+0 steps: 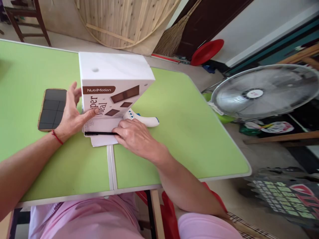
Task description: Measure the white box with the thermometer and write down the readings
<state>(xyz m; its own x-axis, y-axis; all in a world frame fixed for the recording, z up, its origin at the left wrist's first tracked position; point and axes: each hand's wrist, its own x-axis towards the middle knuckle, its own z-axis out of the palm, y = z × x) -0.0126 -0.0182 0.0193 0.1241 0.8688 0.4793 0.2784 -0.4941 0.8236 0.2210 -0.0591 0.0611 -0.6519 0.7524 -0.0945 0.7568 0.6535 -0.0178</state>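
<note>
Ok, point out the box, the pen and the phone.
Box (119,87): head view, on the printed front face, just right of the brand label.
Pen (102,133): head view, on the black barrel.
Phone (52,109): head view, on the dark screen.

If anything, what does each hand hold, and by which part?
Right hand's grip: black pen, near its right end. Left hand's grip: thumb on the front of the NutriMotion box, fingers at its left side; firm hold unclear.
</note>
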